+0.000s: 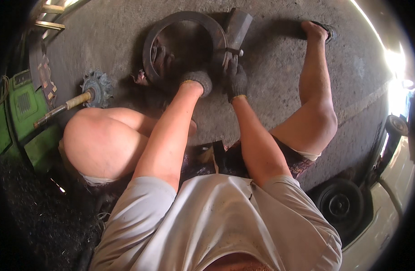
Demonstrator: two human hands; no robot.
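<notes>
A large dark metal ring (154,38) stands on the concrete floor in front of me. My left hand (199,82), in a dark knitted glove, is closed at its near rim, with the fingertips hidden. My right hand (236,83), gloved alike, is closed at the ring's right side, by a small bar with a pale rounded end (235,52). What the right fingers grip is too dark to make out. Just beyond that bar lies a thick angular steel piece (239,26), touching or very near the ring. Dark reddish scraps (160,56) show through the ring's opening.
To the left lie a finned metal wheel on a shaft (95,89) and a green machine housing (29,106). A dark tangled heap (40,212) fills the lower left. At right are a black wheel (339,204) and a pale vehicle body (392,180). My bent legs flank the work.
</notes>
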